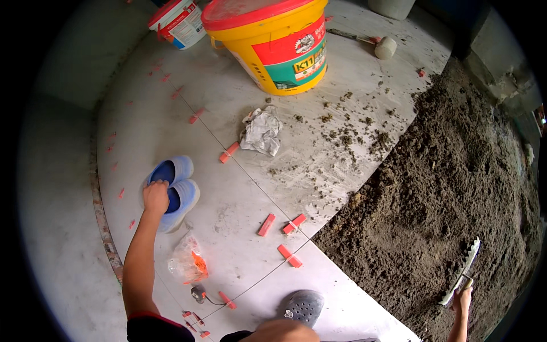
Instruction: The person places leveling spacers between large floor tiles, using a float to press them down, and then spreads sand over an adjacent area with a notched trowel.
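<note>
My left hand [155,197] is closed on a pair of blue slip-on shoes [183,204] at the left, over the pale tiles. The fingers reach into the shoe openings; whether the shoes touch the floor I cannot tell. At the lower right my right hand [462,298] grips the handle of a notched trowel [464,271], its toothed edge turned up and to the left. Under the trowel spreads a bed of dark, crumbly mortar [410,199]. Below the shoes lies a clear plastic bag [187,263] with orange pieces in it.
A yellow bucket with a red lid [268,51], a smaller white bucket [181,25] and a mallet [386,48] stand or lie at the back. Red wedges [265,224] dot the tile joints. A crumpled white wrapper [261,130] and mortar crumbs [347,137] litter the tiles.
</note>
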Demonstrator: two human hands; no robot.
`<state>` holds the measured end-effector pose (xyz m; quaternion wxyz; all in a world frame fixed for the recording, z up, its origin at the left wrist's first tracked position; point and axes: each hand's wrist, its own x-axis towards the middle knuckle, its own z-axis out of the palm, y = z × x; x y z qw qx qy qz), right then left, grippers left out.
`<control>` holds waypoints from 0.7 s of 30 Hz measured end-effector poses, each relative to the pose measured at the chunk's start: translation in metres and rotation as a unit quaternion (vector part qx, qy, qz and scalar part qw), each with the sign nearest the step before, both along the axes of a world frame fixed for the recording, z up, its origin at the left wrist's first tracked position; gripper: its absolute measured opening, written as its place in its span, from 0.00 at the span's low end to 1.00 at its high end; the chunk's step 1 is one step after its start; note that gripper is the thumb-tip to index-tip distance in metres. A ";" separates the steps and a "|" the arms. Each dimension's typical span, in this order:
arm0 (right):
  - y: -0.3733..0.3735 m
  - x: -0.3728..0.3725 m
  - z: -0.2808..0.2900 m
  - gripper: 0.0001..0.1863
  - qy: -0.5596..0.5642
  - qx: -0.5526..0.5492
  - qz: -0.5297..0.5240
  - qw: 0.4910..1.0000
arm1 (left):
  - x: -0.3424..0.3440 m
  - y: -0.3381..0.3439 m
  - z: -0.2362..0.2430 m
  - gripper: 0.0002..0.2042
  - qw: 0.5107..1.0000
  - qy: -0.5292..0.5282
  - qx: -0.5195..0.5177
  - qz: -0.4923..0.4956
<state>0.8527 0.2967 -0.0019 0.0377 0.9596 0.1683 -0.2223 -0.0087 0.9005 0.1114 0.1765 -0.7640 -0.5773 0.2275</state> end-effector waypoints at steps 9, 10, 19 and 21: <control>0.012 -0.004 -0.006 0.26 -0.014 -0.028 -0.071 0.997 | 0.154 -0.021 -0.045 0.16 0.943 -0.308 -0.125 -0.021; -0.005 0.008 -0.009 0.27 -0.038 -0.033 -0.044 0.998 | 0.187 -0.043 -0.052 0.19 0.890 -0.395 -0.227 -0.009; 0.023 -0.016 0.004 0.24 -0.043 0.014 -0.067 0.997 | 0.165 -0.090 -0.087 0.20 0.927 -0.208 -0.284 0.130; 0.015 -0.015 0.008 0.25 -0.090 -0.040 0.024 0.995 | 0.180 -0.053 -0.069 0.24 0.938 -0.231 -0.230 0.116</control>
